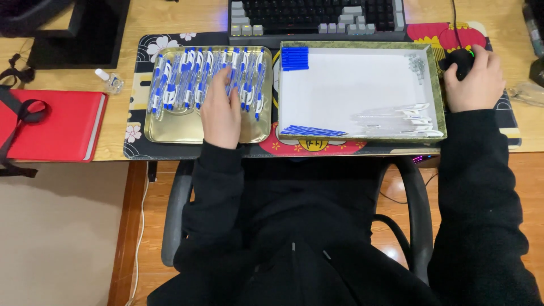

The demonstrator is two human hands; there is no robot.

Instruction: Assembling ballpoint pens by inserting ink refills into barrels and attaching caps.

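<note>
Pens [207, 85], blue and white and finished, are lying in a crowded row across the gold metal tray [170, 129], which is sitting at nine o'clock of the white-lined box [351, 85]. That box, the largest holder on the patterned desk mat [136, 113], is keeping the loose parts: blue caps [294, 58] at its eleven o'clock corner, thin blue refills [313, 131] at seven o'clock, clear barrels [405, 118] at four o'clock and what look like tiny springs [418, 63] at one o'clock. The left hand [221, 107] is resting flat on the pens with its fingers spread narrowly, gripping nothing that I can make out. The right hand [475, 79] is cupping a black computer mouse [460, 59] at three o'clock of the box, curled around it. In my judgement the main risk is sitting under the left palm: the round pens could be rolling and piling against the tray rim if that hand is sliding sideways. A smaller risk is the springs scattering if the box is getting nudged.
</note>
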